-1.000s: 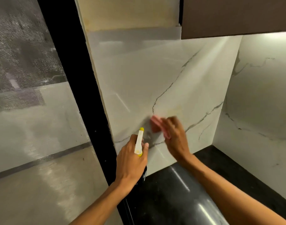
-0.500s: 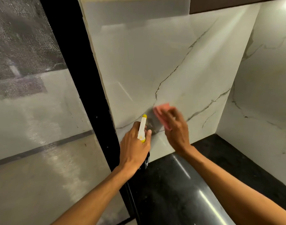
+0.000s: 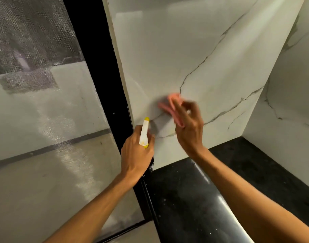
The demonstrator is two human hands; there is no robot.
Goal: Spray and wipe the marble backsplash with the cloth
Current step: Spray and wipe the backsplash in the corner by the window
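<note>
The white marble backsplash [image 3: 194, 50] with dark veins fills the upper middle of the head view. My right hand [image 3: 188, 127] presses a pink cloth [image 3: 169, 106] against its lower left part; the hand and cloth are blurred by motion. My left hand [image 3: 136, 155] grips a spray bottle [image 3: 144, 133] with a white head and yellow tip, held just left of the cloth and pointing up at the marble. The bottle's dark body is mostly hidden under the hand.
A black countertop [image 3: 211, 199] runs below the backsplash. A second marble wall [image 3: 290, 111] meets it at the right corner. A black window frame [image 3: 101, 85] and a meshed window pane [image 3: 36, 102] stand to the left.
The view has tilted down, so the upper cabinet has left the frame. My right hand has slid the cloth up and a little left on the marble. My left hand keeps its hold on the bottle.
</note>
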